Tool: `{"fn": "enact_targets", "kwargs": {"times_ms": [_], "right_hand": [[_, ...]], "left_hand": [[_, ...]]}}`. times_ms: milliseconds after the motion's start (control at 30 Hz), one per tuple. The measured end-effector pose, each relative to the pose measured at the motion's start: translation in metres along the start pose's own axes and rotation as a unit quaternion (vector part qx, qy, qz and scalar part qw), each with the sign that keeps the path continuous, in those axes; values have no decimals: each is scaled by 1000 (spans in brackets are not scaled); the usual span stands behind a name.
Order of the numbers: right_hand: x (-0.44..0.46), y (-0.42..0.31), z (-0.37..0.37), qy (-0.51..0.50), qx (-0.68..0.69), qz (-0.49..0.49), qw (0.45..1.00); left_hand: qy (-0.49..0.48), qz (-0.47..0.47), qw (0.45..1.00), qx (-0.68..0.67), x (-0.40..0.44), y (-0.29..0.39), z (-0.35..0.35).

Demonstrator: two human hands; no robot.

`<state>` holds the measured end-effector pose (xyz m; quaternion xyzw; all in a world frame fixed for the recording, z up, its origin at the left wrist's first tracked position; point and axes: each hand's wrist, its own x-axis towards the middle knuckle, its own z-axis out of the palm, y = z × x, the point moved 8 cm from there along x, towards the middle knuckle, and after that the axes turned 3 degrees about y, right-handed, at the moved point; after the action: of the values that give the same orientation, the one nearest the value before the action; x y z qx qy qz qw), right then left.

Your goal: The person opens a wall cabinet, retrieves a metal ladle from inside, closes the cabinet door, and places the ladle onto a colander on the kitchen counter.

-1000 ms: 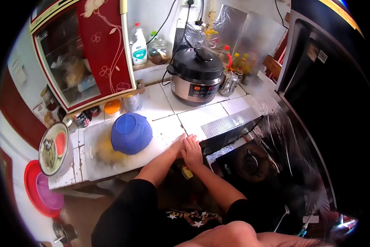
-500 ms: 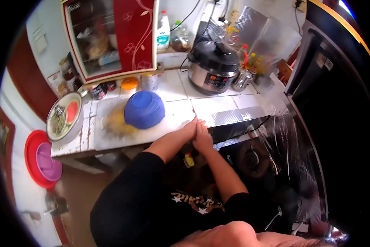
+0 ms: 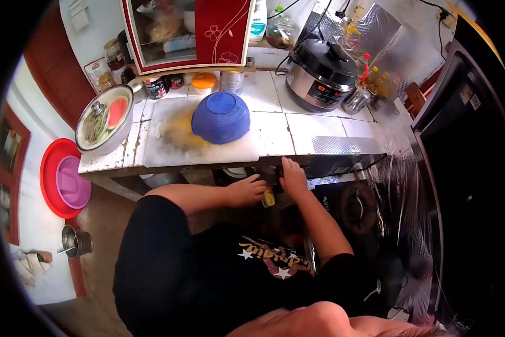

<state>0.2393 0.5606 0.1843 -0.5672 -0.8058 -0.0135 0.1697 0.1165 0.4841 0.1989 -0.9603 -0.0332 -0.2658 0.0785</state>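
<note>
My left hand [image 3: 245, 191] is below the counter's front edge, fingers apart and pointing right, with nothing seen in it. Near its fingertips is a small yellow object [image 3: 269, 196]. My right hand [image 3: 292, 177] is just right of that, at the counter edge; a dark thing shows by its fingers, too dim to make out. Above the hands, a blue bowl [image 3: 221, 117] rests upside down on a white cutting board [image 3: 238, 150], which has a yellowish stain or residue.
A pot with a glass lid [image 3: 105, 119] stands at the counter's left end. A pressure cooker [image 3: 321, 76] is at the back, beside a metal pot [image 3: 356, 99]. The stove [image 3: 353, 208] is at right. Red and pink basins [image 3: 50, 178] are at far left.
My hands were together at the counter's edge; now they are apart and lower, the left one further left. The view has shifted, so the counter items appear higher and further right.
</note>
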Motion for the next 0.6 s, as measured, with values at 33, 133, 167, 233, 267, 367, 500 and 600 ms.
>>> {"fn": "enact_targets", "kwargs": {"times_ms": [33, 133, 167, 233, 267, 367, 500, 600], "right_hand": [[7, 3, -9, 59, -31, -1, 998], [29, 30, 10, -45, -117, 94, 988], [33, 29, 7, -21, -125, 82, 989], [39, 36, 14, -23, -134, 86, 987], [42, 37, 18, -24, -130, 79, 988], [53, 34, 39, -59, -139, 65, 986], [59, 37, 47, -10, -184, 81, 980], [63, 35, 49, -39, -219, 91, 971]], "left_hand": [[0, 1, 1000, 0, -7, -2, -11], [-157, -169, 972, -37, -41, -36, -27], [-136, -183, 974, -8, -49, -46, -47], [-161, -230, 960, 16, -79, -66, -64], [-167, -247, 954, 26, -95, -73, -72], [-243, -321, 912, 70, -145, -97, -99], [-405, -449, 781, 153, -238, -130, -142], [-610, -542, 543, 197, -323, -146, -178]]}}
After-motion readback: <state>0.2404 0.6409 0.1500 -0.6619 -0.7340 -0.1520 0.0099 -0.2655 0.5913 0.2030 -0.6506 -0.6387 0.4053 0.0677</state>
